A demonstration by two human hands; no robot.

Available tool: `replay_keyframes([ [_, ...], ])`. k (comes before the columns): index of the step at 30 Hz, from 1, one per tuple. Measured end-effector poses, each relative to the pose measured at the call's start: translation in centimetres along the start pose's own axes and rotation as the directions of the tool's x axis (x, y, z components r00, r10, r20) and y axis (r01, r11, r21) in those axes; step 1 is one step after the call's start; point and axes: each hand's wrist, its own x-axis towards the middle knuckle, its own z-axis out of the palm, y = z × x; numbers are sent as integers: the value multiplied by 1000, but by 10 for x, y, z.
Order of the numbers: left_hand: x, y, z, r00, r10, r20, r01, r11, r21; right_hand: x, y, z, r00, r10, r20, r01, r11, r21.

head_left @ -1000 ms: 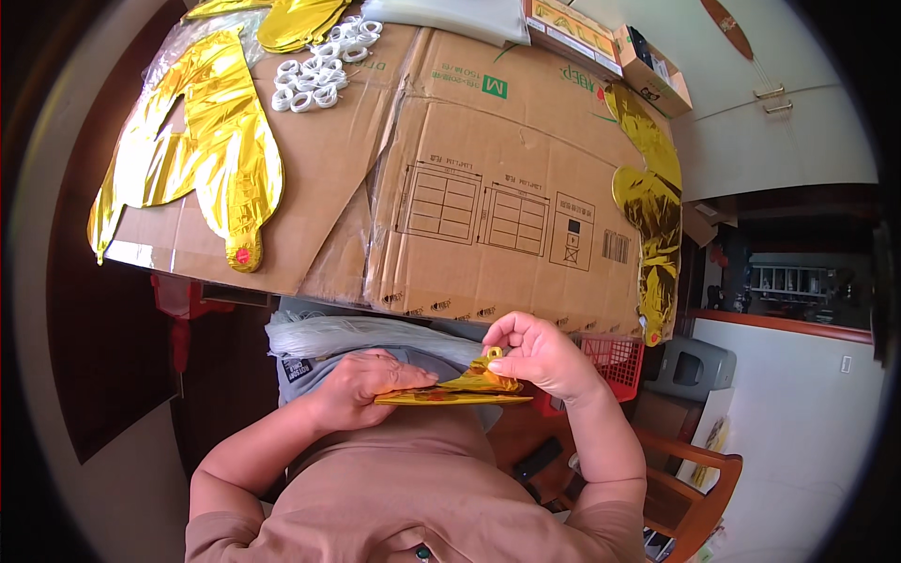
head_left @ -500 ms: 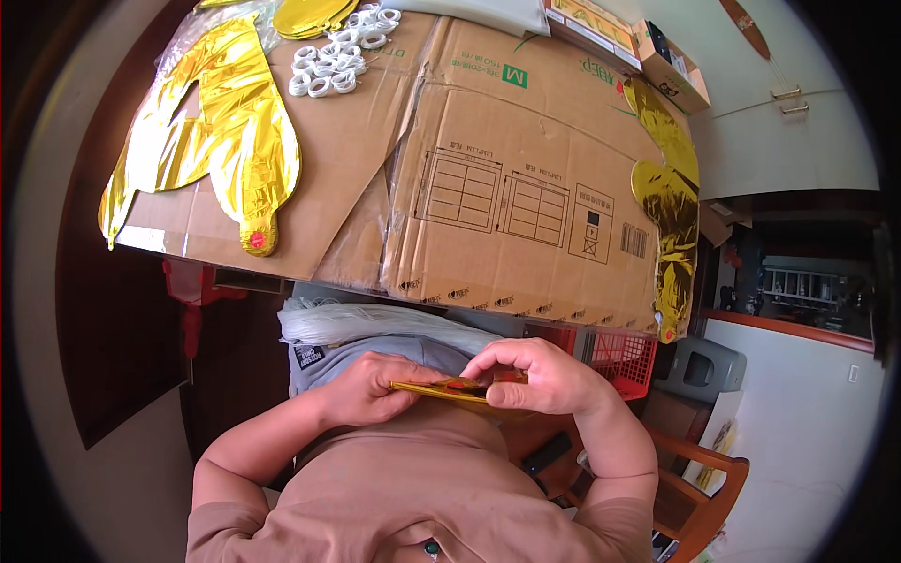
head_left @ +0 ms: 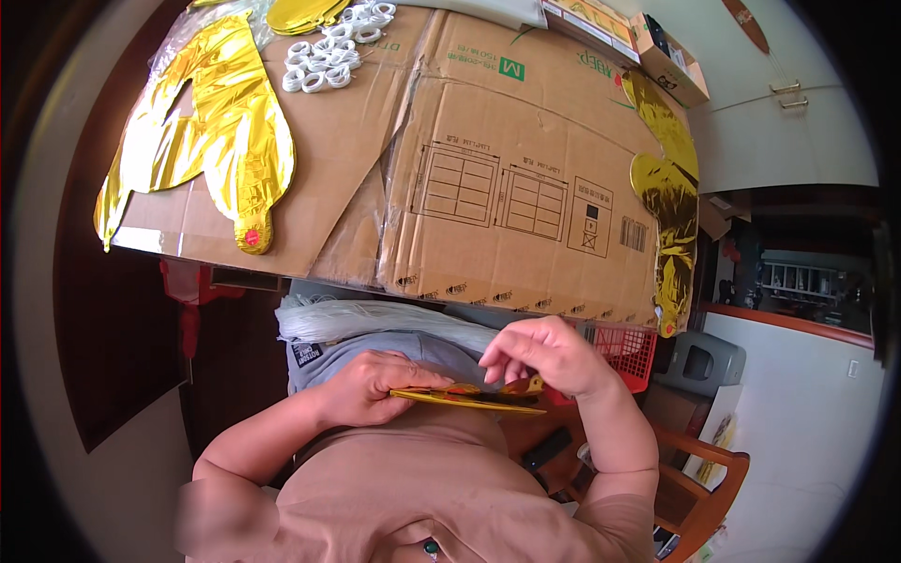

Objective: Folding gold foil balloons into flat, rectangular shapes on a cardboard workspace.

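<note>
Left hand (head_left: 380,387): closed on the left end of a gold foil piece (head_left: 469,404), fingers on top, rest of the foil sticking out to its right, in front of the torso. Right hand (head_left: 554,357): fingers bent and pointing down over the foil's right end, right by a small gold tab (head_left: 535,386). Can't tell if it's pinching the tab or only close to it; the thumb is hidden.

Just beyond the left hand: bundle of clear strands (head_left: 375,324) across the lap, over grey cloth (head_left: 328,366). Beyond both hands: cardboard-covered tabletop (head_left: 333,202). On it, far left of the left hand, large gold foil balloon (head_left: 221,122), lying flat; to that one's right, cluster of white ring-shaped coils (head_left: 324,64). Beyond and right of the right hand, second gold foil balloon (head_left: 668,192) along the tabletop's right edge. Right of the right hand, lower than the tabletop: red basket (head_left: 631,352), then grey stool (head_left: 699,368).
</note>
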Motion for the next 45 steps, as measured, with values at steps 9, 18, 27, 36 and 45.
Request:
replay_keyframes([
  [9,-2,-2,-2,999,35,-40,-35,999,4,-16,8,-27,987,-11,160,32,991,-132],
  [18,-4,1,1,995,-26,-99,30,999,40,-23,16,-29,956,-262,132,280,948,-150],
  [27,-7,-3,10,971,-16,-237,43,993,109,-30,6,-15,941,-340,13,300,811,-503],
  [36,34,44,-12,916,-207,-343,213,977,-21,-17,-4,-9,934,-247,-260,262,965,27],
  [45,41,34,-36,941,196,-275,-84,925,370,-7,-12,-9,761,-595,-259,468,779,-418],
])
